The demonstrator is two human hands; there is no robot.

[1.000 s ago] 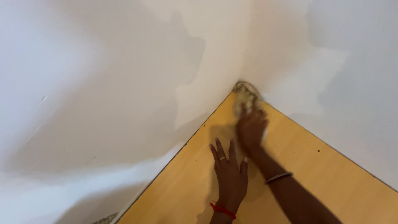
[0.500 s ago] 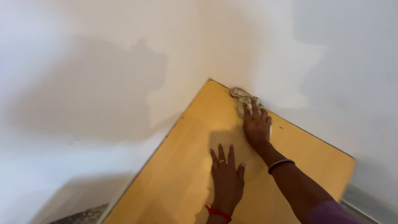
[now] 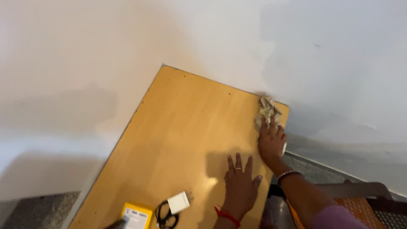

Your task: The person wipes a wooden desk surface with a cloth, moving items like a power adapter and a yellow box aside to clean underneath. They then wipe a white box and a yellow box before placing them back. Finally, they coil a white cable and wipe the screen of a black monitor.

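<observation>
One crumpled cloth lies under the flat, open right hand; the left hand rests spread on the one wooden tabletop.

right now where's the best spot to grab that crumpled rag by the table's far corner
Pinch the bunched free end of the crumpled beige cloth rag, coming from above on the wall side. The right hand presses flat on its near end, so only that puffed-up far part on the yellow wooden tabletop is free.

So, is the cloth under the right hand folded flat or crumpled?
Crumpled. The cloth bunches in uneven wrinkles beyond the right hand, at the table's far corner.
</observation>
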